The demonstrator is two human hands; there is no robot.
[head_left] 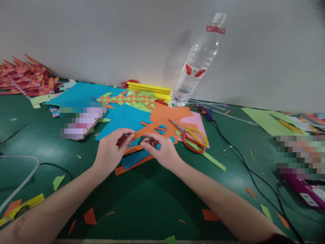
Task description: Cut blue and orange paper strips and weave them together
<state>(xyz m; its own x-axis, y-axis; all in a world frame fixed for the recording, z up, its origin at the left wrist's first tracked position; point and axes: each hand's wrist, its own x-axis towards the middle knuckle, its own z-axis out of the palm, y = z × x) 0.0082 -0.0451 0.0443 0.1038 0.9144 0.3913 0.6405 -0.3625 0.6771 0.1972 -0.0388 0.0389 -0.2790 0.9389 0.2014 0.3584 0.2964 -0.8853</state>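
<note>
My left hand (111,147) pinches an orange paper strip (149,127) between thumb and fingers. The strip slants up to the right, over other paper. Just right of it, my right hand (162,149) has its fingers curled and the thumb close to them, beside the strip's lower edge. What those fingers hold, if anything, I cannot make out. Below both hands lie more orange strips (120,170) and blue strips (138,161). Scissors (194,140) with one yellow and one red handle rest right of my right hand, blades slightly apart.
Blue sheets (83,93), woven paper fish (119,98) and a yellow holder (149,88) lie behind. A water bottle (195,67) leans at the wall. A glue gun (203,110) trails a black cord rightward. A phone (85,122), partly blurred, sits left; a yellow cutter (26,205) lies near my left forearm.
</note>
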